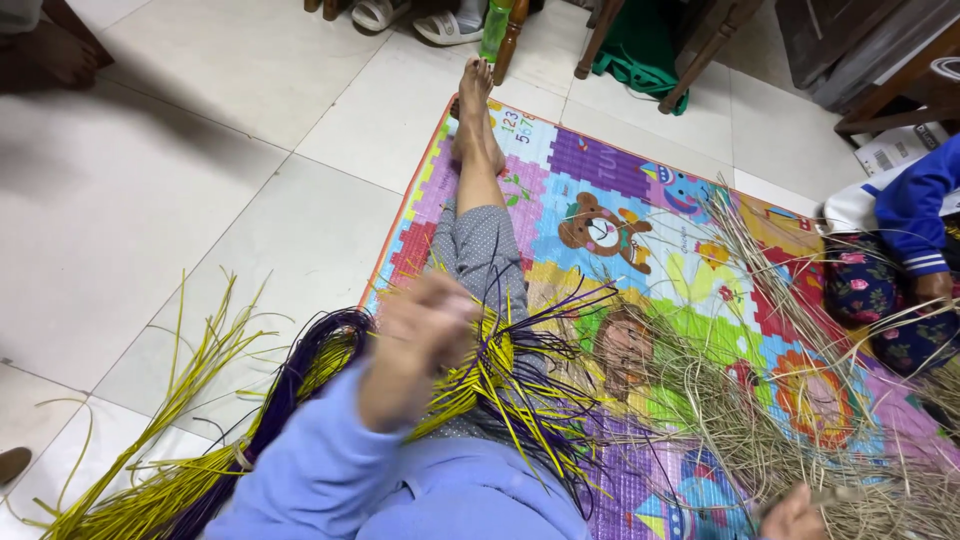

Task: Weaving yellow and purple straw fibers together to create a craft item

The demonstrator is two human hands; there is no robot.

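- Left of the mat [590, 165], bare floor tiles [200, 210] give open passage.
- On the mat, a leg [480, 190] blocks its left edge.
- Tangled straw [760, 420] crowds the mat's right half.
- Yellow and purple strips [250, 420] clutter the floor at the mat's near-left corner.
- Chair legs [600, 35] stand beyond the mat.

I sit on the patterned foam play mat [600, 170] with my leg [480, 200] stretched toward twelve o'clock across it. The half-woven bundle of purple and yellow strips [510, 385] lies on my lap, under my left hand [425, 335]. At nine o'clock the loose sheaf of yellow and purple strips [190, 440] trails off the mat onto the pale tiled floor [200, 150]. At three o'clock the heap of dry straw-coloured fibres [760, 400] spreads over the mat, my right hand [795, 515] at its near edge. Beyond it, at two o'clock, another person's blue sleeve [915, 205] reaches in. Wooden chair legs [600, 35] stand at twelve o'clock, behind the mat.
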